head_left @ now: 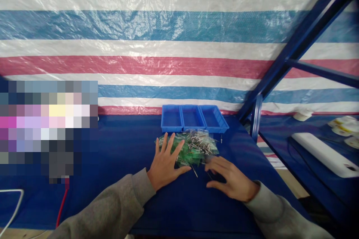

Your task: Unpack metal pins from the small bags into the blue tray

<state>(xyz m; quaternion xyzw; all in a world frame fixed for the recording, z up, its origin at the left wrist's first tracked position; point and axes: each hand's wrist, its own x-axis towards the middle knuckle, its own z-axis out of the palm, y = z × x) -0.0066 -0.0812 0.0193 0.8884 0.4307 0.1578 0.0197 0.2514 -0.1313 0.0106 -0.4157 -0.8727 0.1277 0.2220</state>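
On the blue table lies a heap of thin metal pins that look like blind rivets (198, 142), on and among crumpled clear-and-green plastic bags (186, 155). My left hand (166, 164) is spread flat at the heap's left side, its fingers over the plastic. At the near right edge, my right hand (228, 179) has its fingers bent and its thumb apart; the fingertips are blurred and nothing shows in its grip. One loose pin (195, 171) lies between the hands. Behind the heap stand three blue trays (171, 130) side by side, with no contents visible.
A blue metal frame (255, 119) rises at the table's right edge. Beyond it, another surface carries a long white object (322, 153) and tape-like rolls (344, 125). A red cable (62, 205) and a white cable (21, 198) lie at left, near a pixelated area. Striped sheeting hangs behind.
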